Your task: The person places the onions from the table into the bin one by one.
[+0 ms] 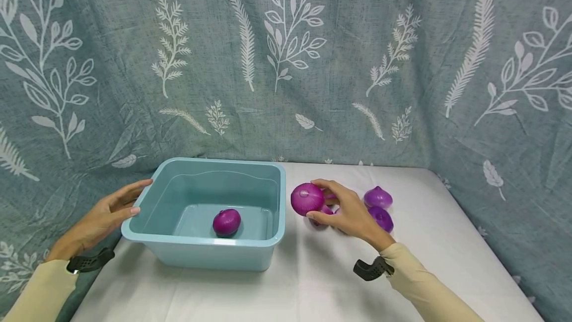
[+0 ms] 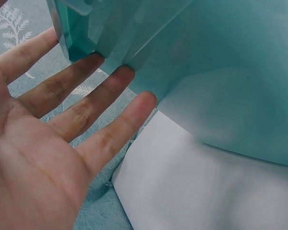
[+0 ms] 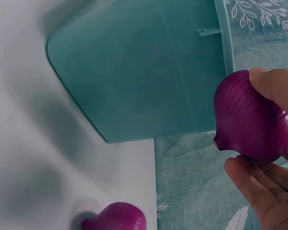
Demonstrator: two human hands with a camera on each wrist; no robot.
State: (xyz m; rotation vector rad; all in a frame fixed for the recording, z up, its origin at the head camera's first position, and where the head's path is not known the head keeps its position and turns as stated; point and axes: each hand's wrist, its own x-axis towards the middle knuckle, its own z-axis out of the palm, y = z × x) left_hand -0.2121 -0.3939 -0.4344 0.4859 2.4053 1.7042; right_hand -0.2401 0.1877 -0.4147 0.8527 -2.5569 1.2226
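Observation:
A red onion (image 1: 307,199) is pinched between the thumb and fingers of my right hand (image 1: 348,210), just right of the tub and above the table. The right wrist view shows the same onion (image 3: 252,117) with its pointed end free. My left hand (image 1: 105,215) touches the left side of the light blue plastic tub (image 1: 210,252). In the left wrist view its fingers (image 2: 113,122) lie fairly straight against the outer wall. Inside the tub, another red onion (image 1: 226,222) sits on the bottom.
Two purple onions, one farther back (image 1: 378,197) and one nearer (image 1: 381,219), lie on the white-covered table (image 1: 313,287) right of my hand. More onions are partly hidden beneath and behind that hand. A blue-green leaf-patterned curtain (image 1: 286,113) surrounds the table's back and sides.

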